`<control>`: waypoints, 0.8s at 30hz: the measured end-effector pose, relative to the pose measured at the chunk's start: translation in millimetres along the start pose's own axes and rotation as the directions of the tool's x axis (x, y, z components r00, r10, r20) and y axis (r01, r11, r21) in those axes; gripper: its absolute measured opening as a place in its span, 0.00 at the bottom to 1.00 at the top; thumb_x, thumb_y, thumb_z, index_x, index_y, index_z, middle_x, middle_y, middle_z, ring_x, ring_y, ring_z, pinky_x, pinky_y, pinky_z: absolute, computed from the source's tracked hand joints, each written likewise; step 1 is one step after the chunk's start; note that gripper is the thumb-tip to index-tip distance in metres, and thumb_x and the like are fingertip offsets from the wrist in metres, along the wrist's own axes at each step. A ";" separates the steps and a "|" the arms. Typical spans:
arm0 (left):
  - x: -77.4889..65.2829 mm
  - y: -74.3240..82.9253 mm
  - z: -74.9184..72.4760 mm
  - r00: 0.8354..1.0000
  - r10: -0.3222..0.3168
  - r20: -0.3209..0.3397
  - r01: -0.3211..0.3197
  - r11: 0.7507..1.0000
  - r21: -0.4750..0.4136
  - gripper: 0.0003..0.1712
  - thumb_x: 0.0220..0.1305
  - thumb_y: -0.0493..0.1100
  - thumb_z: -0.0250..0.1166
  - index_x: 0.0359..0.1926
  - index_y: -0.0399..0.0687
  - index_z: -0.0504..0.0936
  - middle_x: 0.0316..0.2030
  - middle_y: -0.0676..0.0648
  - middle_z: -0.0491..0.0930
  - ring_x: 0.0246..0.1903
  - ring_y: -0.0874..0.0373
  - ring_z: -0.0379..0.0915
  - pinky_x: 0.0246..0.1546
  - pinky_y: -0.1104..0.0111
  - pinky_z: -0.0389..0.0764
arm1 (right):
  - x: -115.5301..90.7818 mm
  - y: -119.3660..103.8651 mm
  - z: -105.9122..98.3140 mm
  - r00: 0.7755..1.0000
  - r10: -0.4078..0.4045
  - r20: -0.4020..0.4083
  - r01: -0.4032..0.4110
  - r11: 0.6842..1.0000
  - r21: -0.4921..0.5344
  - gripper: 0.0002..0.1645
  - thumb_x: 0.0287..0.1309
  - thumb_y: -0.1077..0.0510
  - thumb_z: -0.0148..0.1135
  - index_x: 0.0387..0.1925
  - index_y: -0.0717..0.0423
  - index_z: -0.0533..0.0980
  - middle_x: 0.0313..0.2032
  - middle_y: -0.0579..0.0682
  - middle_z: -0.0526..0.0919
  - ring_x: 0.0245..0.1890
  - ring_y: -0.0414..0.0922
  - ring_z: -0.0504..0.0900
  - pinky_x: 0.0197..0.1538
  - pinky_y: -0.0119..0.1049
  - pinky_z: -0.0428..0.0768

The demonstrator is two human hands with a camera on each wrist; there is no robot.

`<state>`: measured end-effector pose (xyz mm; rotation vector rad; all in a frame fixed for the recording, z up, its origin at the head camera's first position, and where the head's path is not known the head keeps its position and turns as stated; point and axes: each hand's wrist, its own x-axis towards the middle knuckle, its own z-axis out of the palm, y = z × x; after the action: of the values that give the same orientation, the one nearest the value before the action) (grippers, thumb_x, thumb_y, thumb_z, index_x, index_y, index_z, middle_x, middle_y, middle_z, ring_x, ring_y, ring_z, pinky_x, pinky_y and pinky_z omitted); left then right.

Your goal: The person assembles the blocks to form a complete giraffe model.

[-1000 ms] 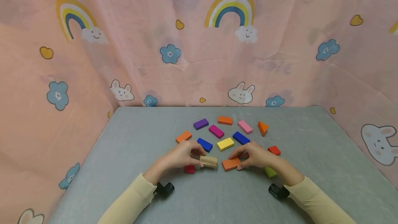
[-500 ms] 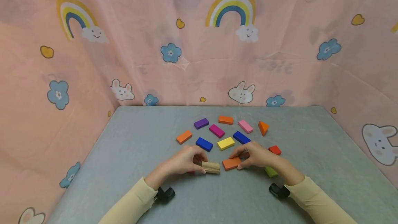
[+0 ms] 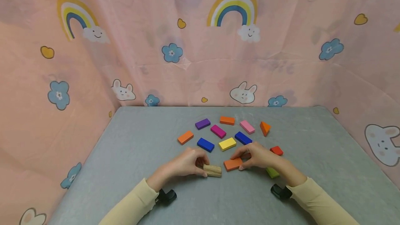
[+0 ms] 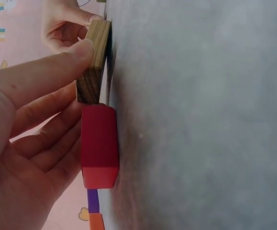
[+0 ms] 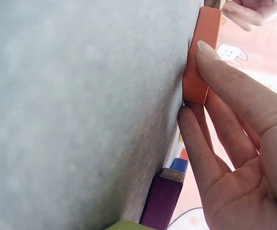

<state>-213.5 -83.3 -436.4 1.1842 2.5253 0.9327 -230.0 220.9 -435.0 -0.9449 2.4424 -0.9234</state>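
My left hand [image 3: 191, 162] pinches a bare wooden block [image 3: 212, 170] between thumb and fingers, low over the grey table. In the left wrist view its grain and dark end [image 4: 88, 85] show, and a red block [image 4: 100, 143] lies under the palm side; the hand covers that one in the head view. To the right, my right hand [image 3: 254, 156] grips an orange block [image 3: 232, 164] by its near end, thumb on one side. A narrow gap separates the wooden and orange blocks. Just beyond them lie a yellow block [image 3: 227, 144] and a blue block [image 3: 205, 144].
Several more blocks lie scattered farther back: purple [image 3: 202, 124], magenta [image 3: 218, 131], pink [image 3: 247, 126] and an orange triangle [image 3: 265, 128]. A red block [image 3: 276, 150] and a green block [image 3: 272, 173] lie beside the right forearm. A pink patterned curtain [image 3: 200, 72] borders the grey table [image 3: 140, 124].
My left hand has shifted slightly right and toward the body with the wooden block, and now hides the red block beneath it. The right hand stays in place on the orange block.
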 end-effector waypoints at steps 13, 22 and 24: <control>5.0 1.5 5.0 0.999 -0.034 0.028 0.032 0.997 0.071 0.17 0.45 0.48 0.77 0.35 0.52 0.80 0.32 0.57 0.77 0.31 0.70 0.71 0.33 0.81 0.75 | 1.2 -1.2 -0.9 0.999 0.037 0.001 -0.037 0.999 -0.014 0.19 0.48 0.56 0.72 0.46 0.44 0.82 0.45 0.40 0.84 0.47 0.39 0.81 0.51 0.37 0.80; -2.0 1.9 1.6 1.000 0.003 0.003 -0.003 0.997 0.074 0.17 0.51 0.50 0.73 0.41 0.51 0.80 0.37 0.56 0.77 0.35 0.66 0.73 0.36 0.79 0.75 | 0.3 -1.1 -0.2 0.999 0.038 0.003 -0.038 0.999 -0.011 0.19 0.48 0.55 0.72 0.45 0.43 0.82 0.44 0.39 0.84 0.47 0.39 0.81 0.51 0.36 0.80; -6.6 3.2 -0.3 0.998 0.060 -0.031 -0.056 0.992 0.113 0.15 0.55 0.49 0.70 0.43 0.51 0.82 0.39 0.55 0.78 0.38 0.65 0.73 0.39 0.79 0.75 | 0.1 -0.6 -0.2 0.999 0.034 0.006 -0.034 0.999 -0.008 0.19 0.48 0.55 0.72 0.45 0.43 0.82 0.45 0.39 0.84 0.47 0.38 0.81 0.51 0.37 0.80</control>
<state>-207.3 -86.8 -434.7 1.2909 2.6145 0.8412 -229.9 220.5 -434.4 -0.9046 2.4510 -0.8995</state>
